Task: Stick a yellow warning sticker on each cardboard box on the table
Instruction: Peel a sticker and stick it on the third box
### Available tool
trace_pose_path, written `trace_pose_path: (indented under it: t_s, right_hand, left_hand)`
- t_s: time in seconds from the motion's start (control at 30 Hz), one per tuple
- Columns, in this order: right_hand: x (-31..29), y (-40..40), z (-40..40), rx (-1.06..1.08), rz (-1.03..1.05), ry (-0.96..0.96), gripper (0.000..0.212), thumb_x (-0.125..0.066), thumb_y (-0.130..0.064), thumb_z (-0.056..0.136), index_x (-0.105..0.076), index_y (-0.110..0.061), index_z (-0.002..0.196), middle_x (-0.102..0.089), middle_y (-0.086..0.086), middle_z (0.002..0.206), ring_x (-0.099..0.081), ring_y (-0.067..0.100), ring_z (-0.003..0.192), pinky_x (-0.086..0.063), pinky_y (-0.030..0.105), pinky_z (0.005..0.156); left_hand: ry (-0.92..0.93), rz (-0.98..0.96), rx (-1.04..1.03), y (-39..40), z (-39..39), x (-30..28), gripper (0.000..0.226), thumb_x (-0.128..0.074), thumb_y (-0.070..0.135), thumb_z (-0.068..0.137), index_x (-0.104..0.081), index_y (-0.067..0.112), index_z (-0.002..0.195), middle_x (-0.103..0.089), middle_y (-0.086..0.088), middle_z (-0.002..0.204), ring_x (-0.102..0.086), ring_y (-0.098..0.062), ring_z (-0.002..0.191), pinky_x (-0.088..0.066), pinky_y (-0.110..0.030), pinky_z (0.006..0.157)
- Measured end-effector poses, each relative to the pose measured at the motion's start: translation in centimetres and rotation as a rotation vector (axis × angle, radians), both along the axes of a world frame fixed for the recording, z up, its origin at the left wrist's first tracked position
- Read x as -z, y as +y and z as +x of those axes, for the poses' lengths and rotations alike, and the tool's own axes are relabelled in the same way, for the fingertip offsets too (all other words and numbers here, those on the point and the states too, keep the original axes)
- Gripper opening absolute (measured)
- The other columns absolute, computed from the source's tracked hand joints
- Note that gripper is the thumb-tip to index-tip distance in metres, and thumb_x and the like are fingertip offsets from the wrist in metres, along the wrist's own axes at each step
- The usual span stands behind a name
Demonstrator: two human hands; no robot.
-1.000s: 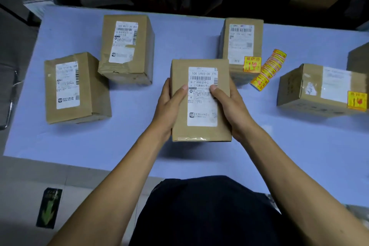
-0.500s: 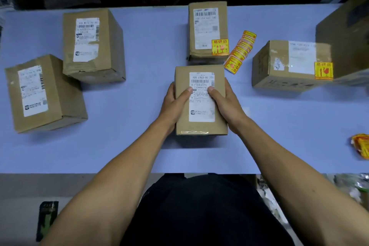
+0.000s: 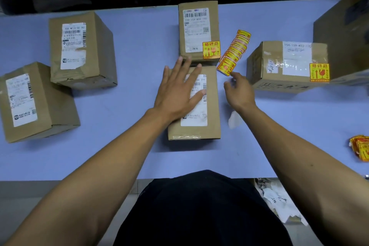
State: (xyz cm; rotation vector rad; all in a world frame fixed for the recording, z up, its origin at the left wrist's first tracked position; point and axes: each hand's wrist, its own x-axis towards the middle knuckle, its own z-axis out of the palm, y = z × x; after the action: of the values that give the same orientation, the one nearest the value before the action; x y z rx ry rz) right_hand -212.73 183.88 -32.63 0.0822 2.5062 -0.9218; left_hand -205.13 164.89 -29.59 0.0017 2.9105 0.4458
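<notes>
You are laying your left hand flat, fingers spread and straight, on top of the centre box, which is sitting on the pale blue table in the middle of the frame; its white shipping label is showing beside your palm and it is carrying no yellow sticker where its top is visible. Your right hand is hovering just right of that box with its fingers loosely curled and gripping nothing, its fingertips lying close to the lower end of the sticker strip, a fanned row of yellow warning stickers running diagonally up and right. Directly above the centre box, the upper box is wearing a yellow sticker at its lower right corner, and the right-hand box is wearing one too, at its right end. At the left of the frame, the two left boxes are sitting close together, showing only white labels. A second sticker pile is lying at the right edge, and a large carton is filling the upper right corner.
</notes>
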Motion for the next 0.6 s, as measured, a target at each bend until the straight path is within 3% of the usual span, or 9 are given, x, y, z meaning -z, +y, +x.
trace_pose_path:
  t_s: [0.2,0.4,0.5,0.6]
  right_hand:
    - [1.4,-1.1,-3.1,-0.219,0.165,0.145,0.042,-0.056,-0.013,0.097,-0.051,-0.001,0.137,-0.049,0.022,0.139,-0.045,0.041,0.128,-0.039,0.041,0.103]
    - [2.2,-1.5,-4.7,-0.18,0.225,0.219,0.044,-0.065,-0.017,0.092,-0.054,-0.003,0.133,-0.046,0.023,0.134,-0.042,0.042,0.125,-0.04,0.042,0.1]
    - [2.4,-1.6,-4.7,-0.218,0.289,0.246,0.039,-0.058,-0.018,0.097,-0.055,-0.004,0.133,-0.047,0.023,0.134,-0.043,0.042,0.124,-0.043,0.045,0.096]
    - [2.3,-1.4,-4.0,-0.331,0.42,0.346,0.03,-0.047,-0.016,0.102,-0.058,-0.002,0.127,-0.052,0.021,0.129,-0.047,0.041,0.119,-0.048,0.046,0.081]
  left_hand:
    - [-0.022,-0.057,0.005,0.1,-0.2,0.6,0.069,-0.031,0.058,0.099,-0.012,0.027,0.158,-0.004,-0.004,0.168,0.002,-0.024,0.154,0.006,-0.051,0.12]
    - [-0.024,-0.038,-0.009,0.0,-0.4,0.5,0.07,-0.032,0.059,0.097,-0.017,0.028,0.158,-0.009,-0.004,0.167,-0.002,-0.025,0.154,0.006,-0.049,0.12]
    - [-0.01,-0.025,-0.017,0.0,-0.3,0.6,0.07,-0.031,0.059,0.096,-0.02,0.027,0.157,-0.013,-0.005,0.167,-0.005,-0.025,0.154,0.004,-0.05,0.12]
    - [-0.007,-0.013,-0.016,0.0,-0.2,0.7,0.069,-0.034,0.058,0.097,-0.019,0.028,0.157,-0.013,-0.004,0.167,-0.004,-0.025,0.154,0.005,-0.049,0.12]
